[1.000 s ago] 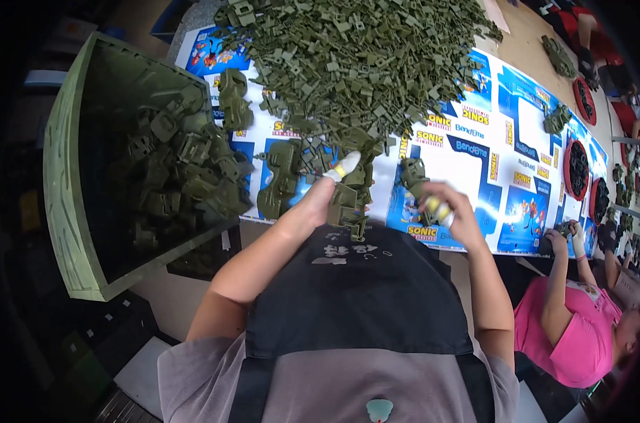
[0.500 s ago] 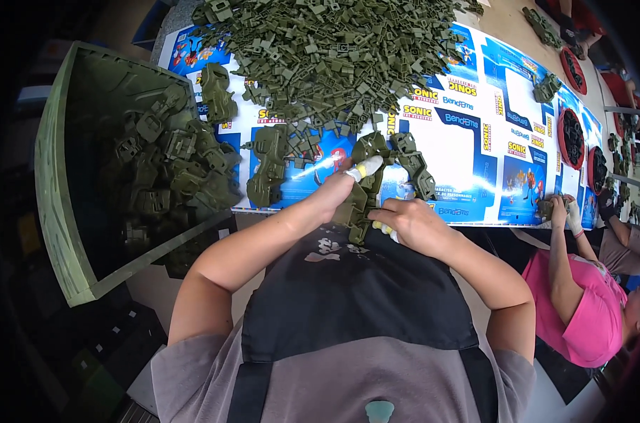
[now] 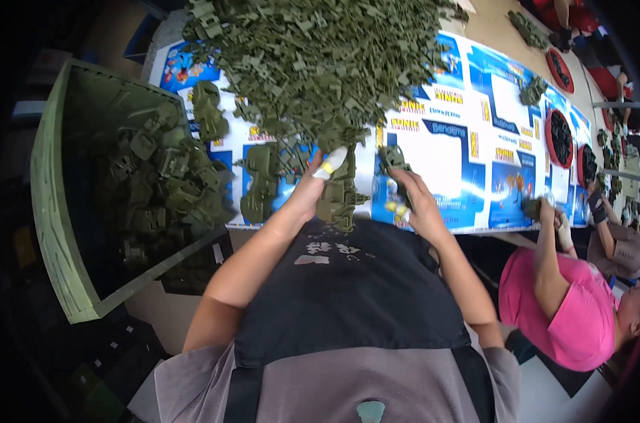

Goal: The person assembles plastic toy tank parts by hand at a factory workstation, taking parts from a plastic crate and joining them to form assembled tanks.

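Note:
My left hand (image 3: 307, 192), with white tape on a fingertip, grips a stack of olive green plastic parts (image 3: 339, 201) at the near table edge. My right hand (image 3: 417, 204), also taped at the fingers, is a little to the right and holds a small olive green part (image 3: 392, 158) that sticks up from it. Just beyond both hands, a big heap of loose olive green parts (image 3: 320, 56) covers the far side of the table. A few assembled pieces (image 3: 258, 185) lie left of my left hand.
A green crate (image 3: 52, 211) at the left holds several assembled olive pieces (image 3: 165, 190). A blue and white printed sheet (image 3: 468, 151) covers the table. Red round trays (image 3: 561, 137) with dark parts sit at the right. A co-worker in pink (image 3: 570, 314) works at the right edge.
Half a second ago both hands met at the stack. My right hand has since moved off to the right with a small part, while my left hand stays on the stack.

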